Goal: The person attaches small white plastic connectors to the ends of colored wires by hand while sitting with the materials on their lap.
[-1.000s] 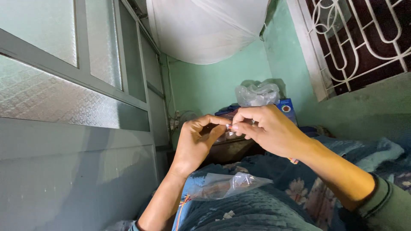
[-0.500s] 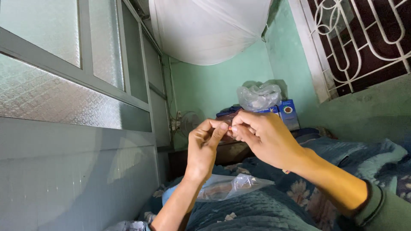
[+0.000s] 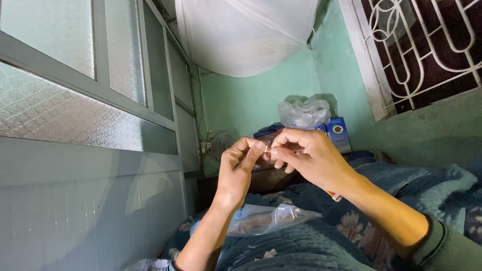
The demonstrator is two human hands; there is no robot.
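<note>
1. Both forearms are bare from wrist to near the elbow; no watch, ring or band shows on either.
2. The left hand (image 3: pixel 240 170) has slim fingers and short, plain nails, with no glove or covering.
3. The right hand (image 3: pixel 311 156) is likewise ungloved, its knuckles and fingers bare.
4. A sleeve (image 3: pixel 442 248) of dull grey-green cloth covers the right arm from near the elbow upward, ending in a darker, banded cuff edge.
5. At the left elbow, near the bottom of the view, a scrap of pale, patterned fabric shows; too little is visible to tell its kind.
</note>
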